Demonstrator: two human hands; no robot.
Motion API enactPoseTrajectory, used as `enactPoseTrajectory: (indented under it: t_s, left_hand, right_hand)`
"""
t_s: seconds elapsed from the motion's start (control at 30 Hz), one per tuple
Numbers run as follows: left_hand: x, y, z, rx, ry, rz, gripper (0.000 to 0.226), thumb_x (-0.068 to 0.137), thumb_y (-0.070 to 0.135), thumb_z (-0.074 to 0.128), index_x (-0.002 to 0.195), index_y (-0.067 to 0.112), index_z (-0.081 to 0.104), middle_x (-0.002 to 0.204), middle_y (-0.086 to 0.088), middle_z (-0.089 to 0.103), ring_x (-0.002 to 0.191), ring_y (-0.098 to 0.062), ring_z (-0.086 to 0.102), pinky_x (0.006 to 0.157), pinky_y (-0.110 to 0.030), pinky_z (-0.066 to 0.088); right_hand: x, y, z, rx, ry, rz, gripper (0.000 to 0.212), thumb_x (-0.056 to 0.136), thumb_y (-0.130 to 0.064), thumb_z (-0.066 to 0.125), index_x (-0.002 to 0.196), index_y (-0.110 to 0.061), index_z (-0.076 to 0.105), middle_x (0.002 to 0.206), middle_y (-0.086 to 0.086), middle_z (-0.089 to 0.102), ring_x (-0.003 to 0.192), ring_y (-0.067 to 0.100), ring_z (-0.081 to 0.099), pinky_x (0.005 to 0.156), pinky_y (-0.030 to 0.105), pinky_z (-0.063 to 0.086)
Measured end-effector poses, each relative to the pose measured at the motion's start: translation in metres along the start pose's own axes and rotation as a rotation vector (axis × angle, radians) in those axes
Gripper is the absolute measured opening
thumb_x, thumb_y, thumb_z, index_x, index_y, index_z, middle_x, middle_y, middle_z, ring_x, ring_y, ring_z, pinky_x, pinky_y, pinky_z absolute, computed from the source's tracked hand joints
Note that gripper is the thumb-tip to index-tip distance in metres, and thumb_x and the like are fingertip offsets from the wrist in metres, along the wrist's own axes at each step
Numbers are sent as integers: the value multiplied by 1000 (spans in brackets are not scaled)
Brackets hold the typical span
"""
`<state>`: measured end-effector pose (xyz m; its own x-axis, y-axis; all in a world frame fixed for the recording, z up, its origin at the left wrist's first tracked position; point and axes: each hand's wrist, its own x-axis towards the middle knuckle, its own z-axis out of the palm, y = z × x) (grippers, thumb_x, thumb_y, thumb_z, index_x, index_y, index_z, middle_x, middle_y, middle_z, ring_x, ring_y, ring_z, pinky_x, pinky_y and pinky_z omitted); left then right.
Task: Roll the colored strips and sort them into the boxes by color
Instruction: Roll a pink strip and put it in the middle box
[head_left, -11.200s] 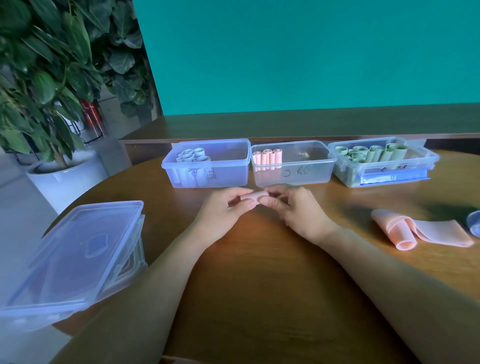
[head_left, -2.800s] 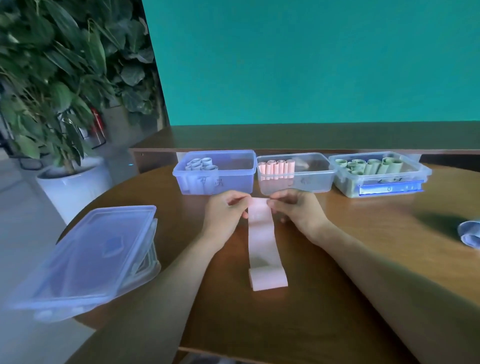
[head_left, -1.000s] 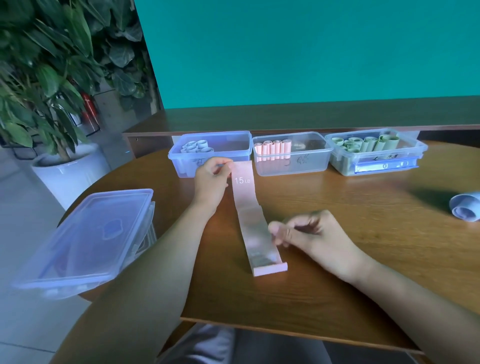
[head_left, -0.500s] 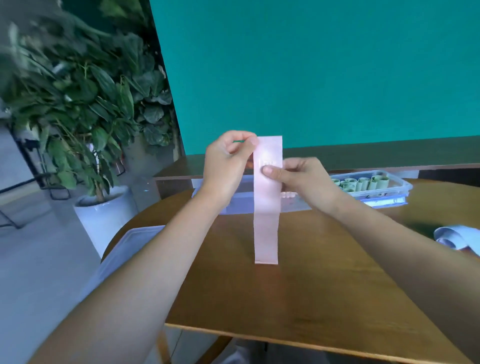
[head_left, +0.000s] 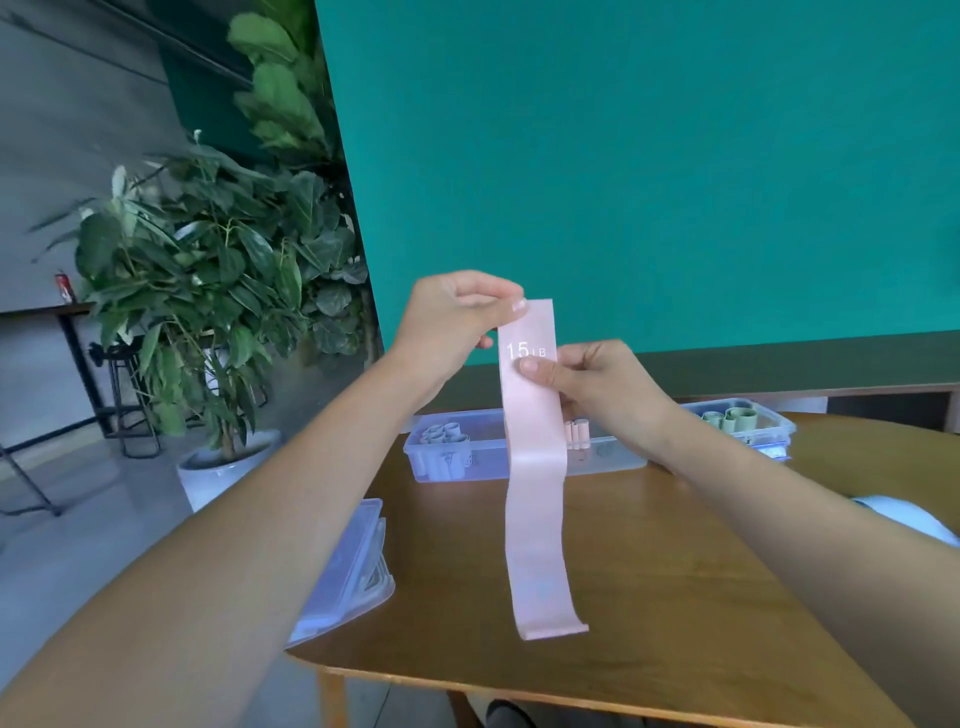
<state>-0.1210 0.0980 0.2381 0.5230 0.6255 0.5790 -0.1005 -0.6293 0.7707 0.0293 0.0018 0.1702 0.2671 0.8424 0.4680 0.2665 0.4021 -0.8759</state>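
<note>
**Pink strip lifted upright, "15 LB" print facing the camera**

Half a second ago the pink strip (head_left: 537, 493) was already raised; now it hangs a little longer and looser, its lower end curling just above the table (head_left: 675, 597) near the front edge. One second ago it still lay flat on the wood. The left hand (head_left: 452, 322) pinches the strip's top left corner between thumb and fingertips. The right hand (head_left: 597, 384) pinches it just below, thumb pressed on the front under the white print "15 LB".

Along the table's back edge stand three clear boxes: the left box (head_left: 441, 457) with pale rolls, the middle box (head_left: 597, 457) with pink rolls, largely hidden behind the strip and wrist, and the right box (head_left: 748, 421) with green rolls. Dark writing on the left box's front is unreadable. A lidded box (head_left: 348, 571) sits at the table's left edge, and a pale blue strip (head_left: 904, 519) peeks out beyond the right forearm.
</note>
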Motion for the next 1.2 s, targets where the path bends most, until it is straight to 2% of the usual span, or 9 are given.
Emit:
enactPoseTrajectory:
  t_s: [0.23,0.33,0.47,0.6,0.73,0.87,1.0,1.1,1.2]
  left_hand:
    - [-11,9,3,36,-168,-70,18,87,12,76,104,6,73,97,-12,77,82,-16,68,79,-33,55]
    - [-13,12,6,45,-119,-55,8,87,8,76,94,4,74,82,-7,74,70,-12,65,66,-25,54]
    - [-12,14,8,77,-28,-45,12,87,10,76,96,3,76,88,-8,76,68,-10,62,56,-17,48]
    - [-9,2,5,123,78,-48,11,87,16,77,95,9,77,89,-6,77,69,-11,62,53,-17,47]
    - [-8,-26,2,140,138,-115,7,86,17,79,90,12,78,85,-1,77,70,-18,66,48,-22,48]
    - [-5,-67,5,74,215,-194,9,86,13,79,92,7,75,88,-10,77,69,-21,69,55,-28,55]
    - [-4,-106,10,40,276,-259,8,83,13,81,89,11,75,82,-7,75,59,-20,69,72,-42,63]
    - [0,-130,12,37,342,-277,11,82,15,83,90,13,76,83,-4,74,53,-11,67,74,-44,63]
    - [4,-147,13,19,387,-284,9,81,13,83,87,12,76,81,-5,74,54,-11,67,72,-43,63]
  right_hand:
    - [-11,-9,-3,3,13,-9,25,93,-23,73,98,2,76,91,14,78,75,22,73,68,32,59]
    - [-15,-5,-3,-24,-38,20,21,91,-19,75,102,-2,77,90,9,79,75,16,73,64,25,57]
    - [-32,19,6,-43,-80,99,11,89,-10,75,99,-5,78,82,-5,78,71,7,71,61,23,55]
    - [-55,47,12,-44,-83,172,17,89,-24,75,98,-10,79,94,-5,79,86,14,76,70,31,60]
    - [-78,67,13,21,-104,237,21,90,-21,74,105,-6,78,99,0,79,90,20,76,68,27,60]
    - [-92,92,11,22,-114,314,14,89,-21,75,98,-11,79,101,1,79,93,21,76,77,38,62]
    - [-98,111,7,1,-125,387,15,88,-21,77,98,-10,80,98,-2,79,91,17,76,73,32,60]
    - [-101,124,5,-28,-149,413,16,87,-19,78,98,-8,80,92,-4,78,83,14,75,64,27,60]
    - [-104,134,0,-21,-176,479,22,86,-18,80,103,-5,78,98,3,79,87,20,76,67,28,62]
